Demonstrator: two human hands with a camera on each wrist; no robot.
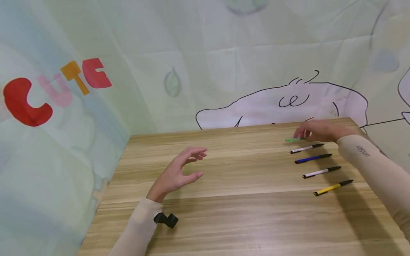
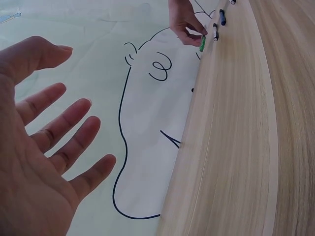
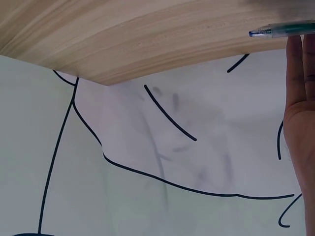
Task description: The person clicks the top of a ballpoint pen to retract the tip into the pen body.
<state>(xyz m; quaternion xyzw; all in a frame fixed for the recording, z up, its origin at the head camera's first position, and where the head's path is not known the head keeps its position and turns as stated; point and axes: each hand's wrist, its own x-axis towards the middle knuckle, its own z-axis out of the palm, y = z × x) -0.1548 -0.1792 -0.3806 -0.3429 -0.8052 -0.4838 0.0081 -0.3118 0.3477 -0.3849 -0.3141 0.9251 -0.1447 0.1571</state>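
Two hands work at the counter (image 1: 250, 217). Nearest, the left hand (image 1: 174, 174) is raised and empty, fingers parted. To its right lie, in sequence away from the viewer, a yellow pen (image 1: 327, 189), a white pen (image 1: 317, 172), a blue pen (image 1: 312, 159) and a second white pen (image 1: 302, 149), its print illegible. At the far edge, the right hand (image 1: 320, 131) pinches the green pen (image 1: 293, 140); fingers conceal part of it, and the right wrist view crops both. Contact between green pen and counter cannot be determined. Behind hangs a printed backdrop (image 1: 208, 53).
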